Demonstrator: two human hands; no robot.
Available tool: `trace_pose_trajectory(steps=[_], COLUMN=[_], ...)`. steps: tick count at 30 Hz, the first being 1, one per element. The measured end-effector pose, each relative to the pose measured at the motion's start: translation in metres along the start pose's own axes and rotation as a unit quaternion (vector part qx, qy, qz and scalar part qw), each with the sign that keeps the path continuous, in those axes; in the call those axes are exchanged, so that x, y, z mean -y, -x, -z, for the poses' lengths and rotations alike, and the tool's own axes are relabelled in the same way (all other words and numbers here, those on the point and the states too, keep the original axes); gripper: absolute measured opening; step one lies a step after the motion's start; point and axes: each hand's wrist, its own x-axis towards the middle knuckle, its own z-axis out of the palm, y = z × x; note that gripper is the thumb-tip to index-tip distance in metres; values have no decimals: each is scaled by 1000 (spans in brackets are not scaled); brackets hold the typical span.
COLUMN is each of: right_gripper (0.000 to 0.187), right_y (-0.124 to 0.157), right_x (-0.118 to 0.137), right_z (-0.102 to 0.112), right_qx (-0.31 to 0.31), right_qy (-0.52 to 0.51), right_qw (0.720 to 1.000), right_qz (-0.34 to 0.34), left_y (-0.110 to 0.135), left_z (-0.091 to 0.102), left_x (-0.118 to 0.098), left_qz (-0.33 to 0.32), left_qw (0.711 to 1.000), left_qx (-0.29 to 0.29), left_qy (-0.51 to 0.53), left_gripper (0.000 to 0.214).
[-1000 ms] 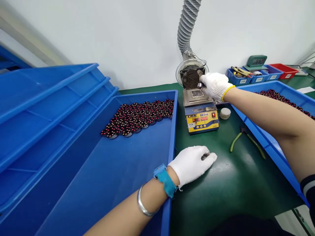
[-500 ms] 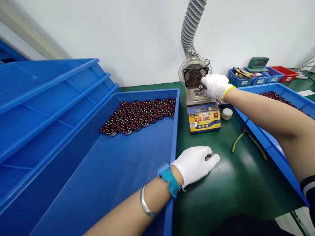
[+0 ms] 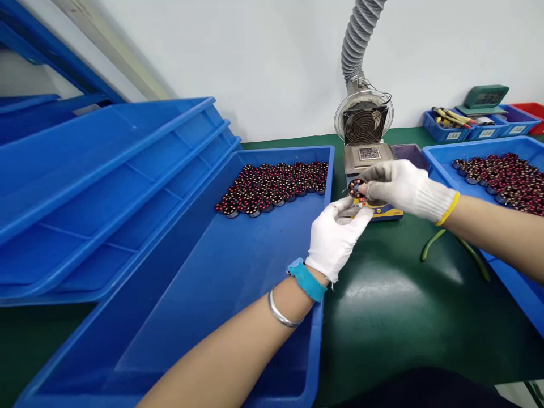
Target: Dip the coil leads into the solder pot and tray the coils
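Note:
My right hand (image 3: 397,187), in a white glove with a yellow cuff edge, pinches a small round black part (image 3: 356,188) with copper-coloured dots round its face. Just below it, my left hand (image 3: 335,232), also gloved, has thumb and fingers apart, close under the part; whether they touch it I cannot tell. Behind both hands stands a blue and yellow solder pot (image 3: 389,212) with a square metal-topped basin (image 3: 369,153), its front partly hidden by the right hand. Many similar round parts (image 3: 276,184) lie in the blue tray (image 3: 317,317) on the left.
A second blue tray (image 3: 442,148) with more round parts (image 3: 510,178) is on the right. Green-handled pliers (image 3: 431,245) lie on the green table (image 3: 382,317). A fan and grey duct (image 3: 361,39) rise behind the pot. Small bins (image 3: 450,134) and a clock (image 3: 485,97) stand back right.
My right hand has come back from the pot's basin toward me with the round part. My left hand has risen from the table to meet it. The view has turned left.

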Motion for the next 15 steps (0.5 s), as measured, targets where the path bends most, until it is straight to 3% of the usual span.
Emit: trace_pose_trajectory(steps=[3,6,11,15], right_gripper=[40,23,30,14], right_y=[19,27,23,18], right_x=[-1,3,4,-5], right_z=[-12,-6,9,7], right_qx=[24,95,170,207], right_qy=[-71,-135,-233,-284], right_qw=[997,986,953,931], right_qz=[3,-19,-90,-94], left_y=[0,1,3,3], left_z=[2,4,4,4], left_x=[1,-2,-8,-8], left_qz=[-3,11,29,35], left_qw=[999,999,994,993], left_qx=[6,40,106,115], left_qy=[31,33,16,16], left_gripper=[43,36,25,26])
